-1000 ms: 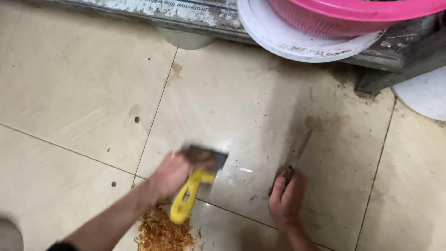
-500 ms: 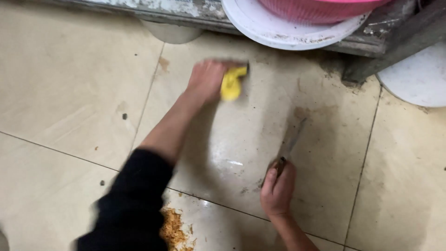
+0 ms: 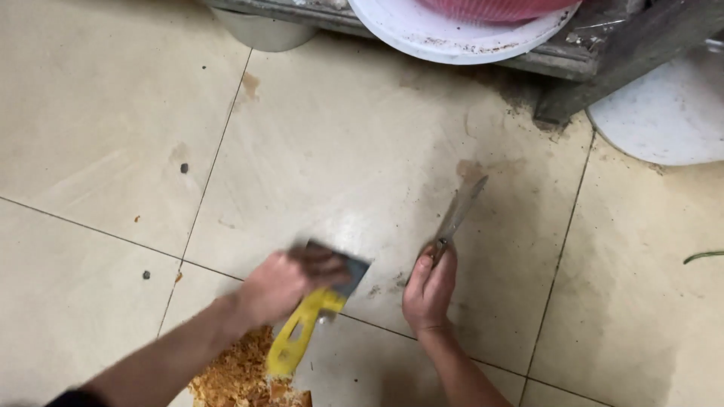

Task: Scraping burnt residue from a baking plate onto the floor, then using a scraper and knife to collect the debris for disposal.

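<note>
Yellow-handled scraper (image 3: pixel 313 324) blurred in left hand's (image 3: pixel 283 283) closed grip; knife (image 3: pixel 456 215) handle hidden inside right fist (image 3: pixel 430 290).

On the tiled floor (image 3: pixel 362 143), the left hand (image 3: pixel 283 283) closes its grip on a yellow-handled scraper (image 3: pixel 313 324), blade pressed to the tile beside a heap of orange crumbs (image 3: pixel 237 377). The right hand (image 3: pixel 430 290) holds a knife (image 3: pixel 458 211) flat on the floor, tip pointing toward the white basin (image 3: pixel 452 38) at the far edge.

Open tiled floor (image 3: pixel 98 113) left and ahead, white basin (image 3: pixel 452 34) and rack (image 3: pixel 603 53) blocking beyond
</note>
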